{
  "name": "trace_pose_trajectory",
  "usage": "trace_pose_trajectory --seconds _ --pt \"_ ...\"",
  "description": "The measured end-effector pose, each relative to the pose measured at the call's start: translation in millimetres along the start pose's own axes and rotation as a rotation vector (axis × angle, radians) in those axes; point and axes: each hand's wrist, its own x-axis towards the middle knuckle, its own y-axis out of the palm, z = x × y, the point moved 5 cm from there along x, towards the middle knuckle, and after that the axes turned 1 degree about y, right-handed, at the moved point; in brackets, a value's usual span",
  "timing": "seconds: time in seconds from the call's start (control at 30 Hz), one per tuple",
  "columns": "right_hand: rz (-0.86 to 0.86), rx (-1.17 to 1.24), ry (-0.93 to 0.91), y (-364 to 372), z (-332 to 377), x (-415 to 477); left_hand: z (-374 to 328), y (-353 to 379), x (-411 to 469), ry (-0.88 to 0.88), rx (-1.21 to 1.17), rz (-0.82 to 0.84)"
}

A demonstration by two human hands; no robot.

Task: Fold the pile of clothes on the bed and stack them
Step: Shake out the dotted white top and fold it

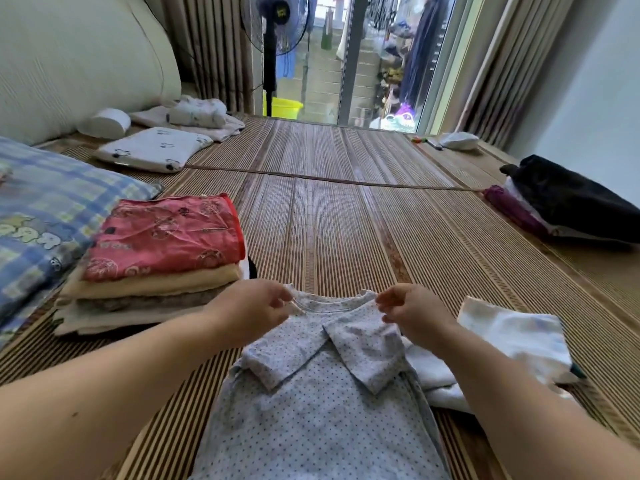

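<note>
The shirt (322,393) lies flat at the mat's (346,220) near edge, sleeves folded in. The left hand (256,310) and right hand (412,313) each pinch a shoulder beside the neckline. It looks thin, light and floppy, so those far corners are the place to lift it.

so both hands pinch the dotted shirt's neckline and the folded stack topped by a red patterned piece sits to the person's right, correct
No: the head view shows the folded stack, red patterned piece on top, to the person's left. Left hand and right hand pinch the dotted shirt at the neckline.
</note>
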Motion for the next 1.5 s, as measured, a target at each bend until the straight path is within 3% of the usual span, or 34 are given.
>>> trace_pose_trajectory --seconds 0.03,0.17,0.23,0.53,0.6,0.7,0.77,0.83,0.93,1.0,1.1,1.2,1.37,1.5 --pt "-0.004 -0.133 -0.075 5.9 -2.8 -1.6 0.7 6.7 -0.4 0.061 0.109 -0.002" --pt "0.284 -0.57 -0.214 59.6 -33.2 -9.7 23.6 63.6 -1.7 0.101 0.372 0.249" --pt "0.281 -0.747 -0.25 71.0 -47.3 -9.1 31.5 81.7 -1.6 0.083 0.446 0.259" --pt "0.177 -0.831 -0.088 11.4 -88.6 10.9 6.0 98.1 50.6 0.088 0.414 0.271" --pt "0.13 -0.651 -0.073 0.6 -84.4 15.2 -4.3 90.8 67.7 0.06 0.274 0.261" --pt "-0.155 -0.183 -0.049 -16.9 -69.3 33.7 -8.9 64.0 93.8 -0.047 -0.004 -0.015" --pt "-0.23 0.0 0.072 -21.7 -68.3 48.6 -4.4 53.8 108.4 -0.163 -0.053 -0.114" --pt "-0.192 0.024 0.167 -17.9 -68.5 59.5 1.4 53.2 120.1 -0.289 -0.012 -0.041" --pt "-0.119 -0.126 0.239 -12.6 -66.1 69.4 2.7 47.6 129.3 -0.424 0.034 0.076" --pt "-0.089 -0.033 0.267 -14.6 -64.7 71.2 1.1 43.9 135.4 -0.435 -0.106 0.122" --pt "-0.04 0.295 0.254 -25.0 -58.7 69.1 -10.5 31.6 132.8 -0.376 -0.509 0.16" --pt "0.038 0.648 0.133 -42.4 -34.4 56.0 -26.8 3.0 124.3 -0.256 -0.675 0.089" --pt "-0.03 0.885 -0.072 -90.4 16.8 16.3 -57.6 -59.9 94.7 -0.06 -0.771 -0.094" --pt "-0.107 0.936 -0.204 -128.6 64.8 -32.9 -93.1 -114.4 52.1 0.106 -0.885 -0.156"
